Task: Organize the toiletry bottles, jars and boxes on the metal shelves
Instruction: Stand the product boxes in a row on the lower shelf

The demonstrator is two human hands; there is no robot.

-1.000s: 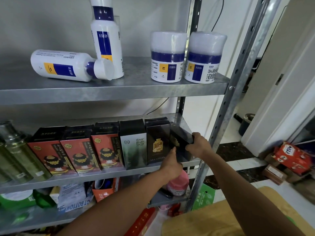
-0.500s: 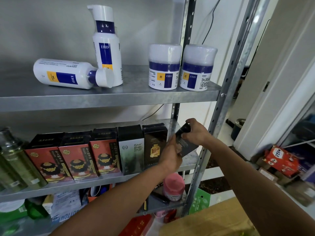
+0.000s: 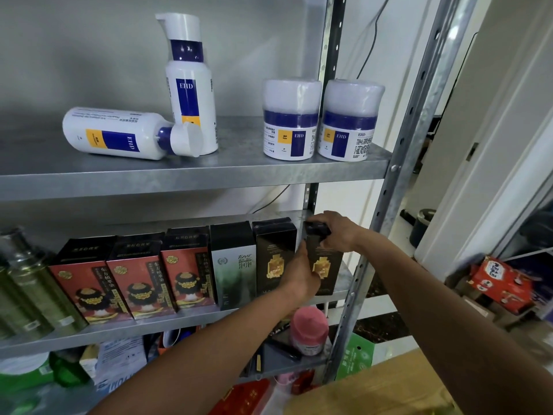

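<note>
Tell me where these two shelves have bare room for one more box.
Top shelf: bare metal between the upright pump bottle and the two jars, also left of the lying bottle. Middle shelf: crowded, boxes packed side by side up to the held black box.

The metal rack shows 3 tiers. On the top shelf, at 12 o'clock, a white pump bottle stands upright. A second bottle lies on its side at 10 o'clock, its cap touching the upright one. At 1 o'clock a left jar and a right jar stand just beside each other.

The middle shelf carries, from 9 o'clock towards 3, green bottles, a row of 3 red boxes, a green-white box, a black-gold box and an end black-gold box.

On the lower shelf, at 5 o'clock, stands a pink-capped bottle; the rest is blurred clutter.
</note>
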